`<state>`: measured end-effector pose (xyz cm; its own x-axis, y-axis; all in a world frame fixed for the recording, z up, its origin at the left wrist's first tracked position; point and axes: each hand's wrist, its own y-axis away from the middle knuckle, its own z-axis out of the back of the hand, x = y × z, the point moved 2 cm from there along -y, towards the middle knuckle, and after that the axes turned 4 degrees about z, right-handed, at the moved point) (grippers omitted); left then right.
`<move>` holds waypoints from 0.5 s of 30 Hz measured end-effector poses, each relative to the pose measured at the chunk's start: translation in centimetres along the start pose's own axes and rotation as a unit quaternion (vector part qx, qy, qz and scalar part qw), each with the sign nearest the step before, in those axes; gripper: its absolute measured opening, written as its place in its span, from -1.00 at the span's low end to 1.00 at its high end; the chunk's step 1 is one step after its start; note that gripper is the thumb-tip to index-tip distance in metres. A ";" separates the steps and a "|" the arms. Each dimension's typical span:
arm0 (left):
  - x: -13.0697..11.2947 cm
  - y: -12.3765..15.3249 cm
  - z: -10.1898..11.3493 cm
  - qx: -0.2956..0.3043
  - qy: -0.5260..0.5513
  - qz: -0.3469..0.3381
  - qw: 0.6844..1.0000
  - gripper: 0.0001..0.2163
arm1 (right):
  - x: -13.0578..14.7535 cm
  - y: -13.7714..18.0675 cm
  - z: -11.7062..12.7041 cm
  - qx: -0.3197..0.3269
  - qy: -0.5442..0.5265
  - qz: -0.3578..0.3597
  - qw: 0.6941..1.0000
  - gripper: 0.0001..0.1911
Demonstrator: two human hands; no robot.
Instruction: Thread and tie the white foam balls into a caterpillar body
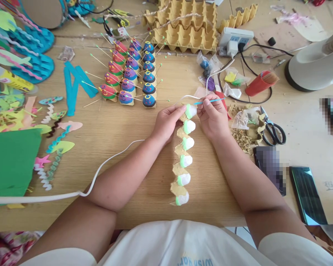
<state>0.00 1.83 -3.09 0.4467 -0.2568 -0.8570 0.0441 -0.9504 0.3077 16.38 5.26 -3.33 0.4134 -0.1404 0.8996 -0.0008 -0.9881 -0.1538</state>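
My left hand (165, 125) grips the far end of an egg-carton strip (180, 149). Its row of cups is covered in white, with pale green along one side, and the strip runs toward me over the table. Pinched in my right hand (215, 119) is a thin blue stick (215, 101), its tip close to the farthest cup. Beyond my left hand stand several rows of finished-looking carton caterpillars: red ones (108, 90), purple ones (126, 96) and dark blue ones (149, 100), with pin-like feelers sticking out.
Uncut egg trays (185, 35) lie at the back, near a power strip (235, 36). On the right are scissors (273, 131), a red cup of sticks (259, 84) and phones (306, 194). Green sheet (11, 162) and paper cutouts lie left; a white cable (105, 162) passes under my left arm.
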 end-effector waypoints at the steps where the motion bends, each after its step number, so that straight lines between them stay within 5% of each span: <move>1: -0.2 0.1 -0.1 0.000 -0.007 0.004 1.000 -0.71 | -0.1 -0.1 0.1 0.005 -0.006 -0.004 1.000 -0.53; 15: -1.1 0.6 -0.6 0.025 -0.065 0.009 0.998 -0.65 | 0.5 -0.2 -0.3 0.032 0.041 0.007 0.999 -0.54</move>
<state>0.02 1.65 -1.72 0.3267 -0.2923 -0.8988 -0.0089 -0.9519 0.3063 16.28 5.39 -2.72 0.3375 -0.1618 0.9273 0.0530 -0.9803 -0.1904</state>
